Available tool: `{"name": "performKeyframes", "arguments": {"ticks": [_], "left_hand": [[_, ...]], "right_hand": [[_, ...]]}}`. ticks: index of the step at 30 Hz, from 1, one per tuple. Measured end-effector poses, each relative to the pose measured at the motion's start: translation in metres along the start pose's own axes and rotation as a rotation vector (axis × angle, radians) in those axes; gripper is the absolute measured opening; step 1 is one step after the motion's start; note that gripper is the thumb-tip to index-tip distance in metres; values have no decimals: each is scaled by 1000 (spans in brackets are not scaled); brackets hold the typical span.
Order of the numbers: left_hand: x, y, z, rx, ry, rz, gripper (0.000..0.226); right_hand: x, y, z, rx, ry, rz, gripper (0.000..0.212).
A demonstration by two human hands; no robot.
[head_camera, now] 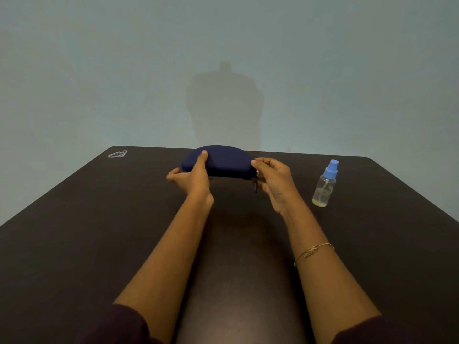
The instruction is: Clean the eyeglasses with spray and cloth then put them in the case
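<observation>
A dark blue zipped eyeglass case (224, 161) is held at the far middle of the dark table (99, 232). My left hand (192, 176) grips its left end, thumb below and fingers over the top. My right hand (274, 181) pinches the case's right end, where a zipper pull (255, 186) hangs down. The case looks closed. A clear spray bottle (325, 184) with a light blue nozzle stands upright to the right of my right hand. No eyeglasses or cloth show.
A small clear plastic wrapper (117, 154) lies at the far left corner of the table. A pale green-grey wall rises just behind the table's far edge. A gold bracelet (313, 252) circles my right wrist.
</observation>
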State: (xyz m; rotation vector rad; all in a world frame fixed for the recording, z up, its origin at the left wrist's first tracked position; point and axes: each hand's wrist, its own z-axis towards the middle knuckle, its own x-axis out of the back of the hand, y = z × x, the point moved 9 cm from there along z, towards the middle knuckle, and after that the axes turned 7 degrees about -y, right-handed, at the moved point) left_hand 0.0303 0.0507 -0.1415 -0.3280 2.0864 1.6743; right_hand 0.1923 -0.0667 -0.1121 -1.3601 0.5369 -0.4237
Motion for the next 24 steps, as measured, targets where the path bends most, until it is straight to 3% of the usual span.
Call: {"name": "performKeyframes", "arguments": {"ticks": [3,7,10,18,20,24], "left_hand": [[-8,0,5,-89,-174,577,37],[-26,4,3,-362,-224,1279,51],[-36,-1,-5,-469,-234,1550,61],[-46,0,-18,-596,-262,1758,68],[-44,12,-19,-651,-211,1717,69],[-46,39,-32,-848,-112,1466,59]], "right_hand": [[35,0,-3,-35,128,-149,12],[57,5,-8,-118,182,-506,27],[59,10,-11,-168,178,-669,35],[52,2,-18,-192,195,-883,30],[47,-12,-20,-107,216,-953,22],[26,-45,-28,180,272,-993,28]]}}
